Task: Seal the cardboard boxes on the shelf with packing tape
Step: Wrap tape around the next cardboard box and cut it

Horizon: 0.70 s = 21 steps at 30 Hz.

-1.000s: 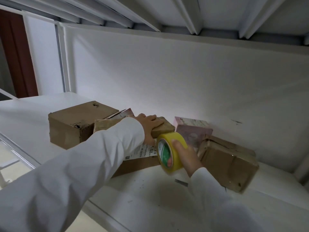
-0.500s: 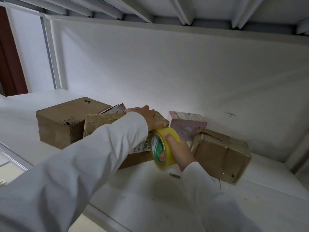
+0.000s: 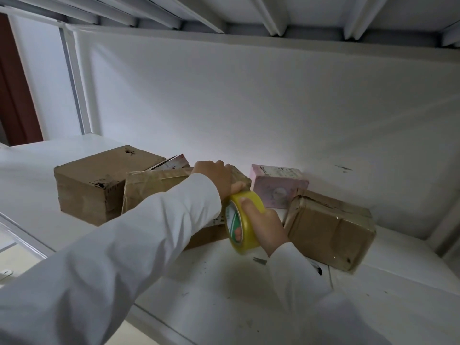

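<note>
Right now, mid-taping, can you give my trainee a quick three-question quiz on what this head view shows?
1. True or false: the right hand holds the yellow tape roll with the thumb on the roll's outer face.
2. Multiple choice: the left hand rests on
A) the pink box
B) the crumpled brown parcel in the middle
C) the bare shelf
3. Fill in: the cardboard box farthest left sits ____ the left hand.

Key
1. True
2. B
3. Apart from; neither hand touches it
</note>
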Each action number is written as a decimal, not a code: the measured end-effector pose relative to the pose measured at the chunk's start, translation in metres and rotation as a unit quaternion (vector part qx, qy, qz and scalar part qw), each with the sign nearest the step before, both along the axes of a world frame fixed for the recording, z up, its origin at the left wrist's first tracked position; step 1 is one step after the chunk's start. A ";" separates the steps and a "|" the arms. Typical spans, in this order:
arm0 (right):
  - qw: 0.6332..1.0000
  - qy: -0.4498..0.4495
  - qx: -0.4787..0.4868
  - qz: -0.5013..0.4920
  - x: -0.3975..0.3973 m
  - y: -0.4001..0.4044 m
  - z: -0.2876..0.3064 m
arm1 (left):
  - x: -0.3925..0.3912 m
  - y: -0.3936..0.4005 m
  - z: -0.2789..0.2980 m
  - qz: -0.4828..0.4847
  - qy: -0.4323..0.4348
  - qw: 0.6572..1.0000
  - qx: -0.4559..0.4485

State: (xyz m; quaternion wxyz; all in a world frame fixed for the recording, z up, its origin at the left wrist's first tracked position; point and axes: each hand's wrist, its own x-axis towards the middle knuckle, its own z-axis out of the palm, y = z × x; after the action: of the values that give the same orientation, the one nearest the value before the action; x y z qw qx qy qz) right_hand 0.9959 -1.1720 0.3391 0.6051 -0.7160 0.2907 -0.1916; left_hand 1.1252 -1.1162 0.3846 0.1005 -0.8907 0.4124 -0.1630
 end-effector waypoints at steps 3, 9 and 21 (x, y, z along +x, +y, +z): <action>1.000 0.017 -0.011 0.017 -0.002 0.002 0.011 | 0.001 -0.003 -0.002 0.004 -0.008 1.000 -0.002; 0.997 0.067 -0.020 0.026 0.000 -0.004 0.016 | 0.002 -0.003 -0.004 0.001 0.013 1.000 -0.024; 0.996 0.085 0.001 -0.002 0.000 -0.003 -0.012 | 0.008 -0.002 -0.014 -0.015 -0.005 0.999 -0.035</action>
State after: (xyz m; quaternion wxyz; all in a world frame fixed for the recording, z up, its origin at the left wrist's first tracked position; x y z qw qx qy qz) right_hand 0.9960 -1.1746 0.3268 0.5788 -0.7283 0.3427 -0.1308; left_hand 1.1335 -1.1187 0.3706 0.0689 -0.8866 0.4192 -0.1832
